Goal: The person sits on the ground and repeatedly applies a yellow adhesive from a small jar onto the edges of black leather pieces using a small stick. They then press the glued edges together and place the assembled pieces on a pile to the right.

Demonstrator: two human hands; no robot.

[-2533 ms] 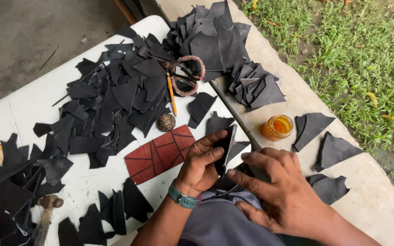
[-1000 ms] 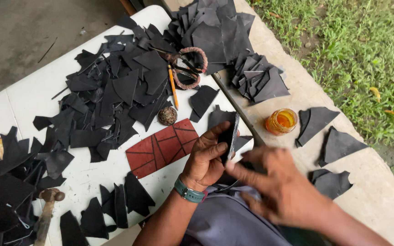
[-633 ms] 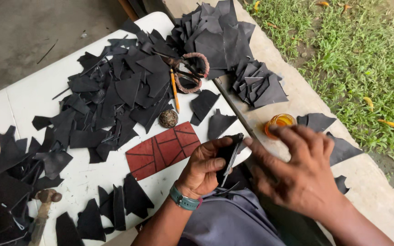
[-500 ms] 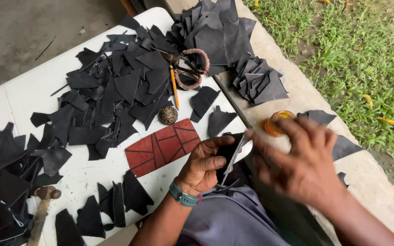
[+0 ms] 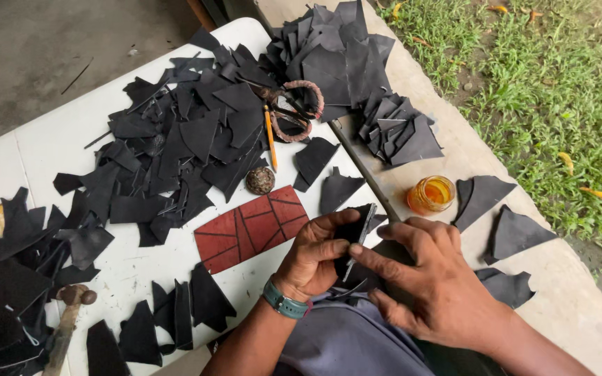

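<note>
Left hand: the left hand [image 5: 313, 252], with a teal watch at the wrist, is closed around a small flat black leather piece [image 5: 355, 232]; the piece is held on edge above the lap, just off the near edge of the table, so that one face is turned to the other hand.
Right hand: the right hand [image 5: 432, 278] is laid against the same piece, forefinger stretched along it; what lies under its palm cannot be told.
Lap: a grey cloth [image 5: 346, 341] is spread under both hands.
Red panel: a flat red leather panel scored with dark lines [image 5: 252, 227] lies near the table's near edge, just beside the left hand.
Glue jar: a small open glass jar of amber liquid [image 5: 431, 195] is set on the concrete ledge [image 5: 552, 292], near the right hand.
Cut stock: matt black angular leather offcuts [image 5: 175, 146] are heaped across the white table [image 5: 50, 139].
Scissors: cord-wrapped scissors [image 5: 294, 111] rest on the heap toward the far edge.
</note>
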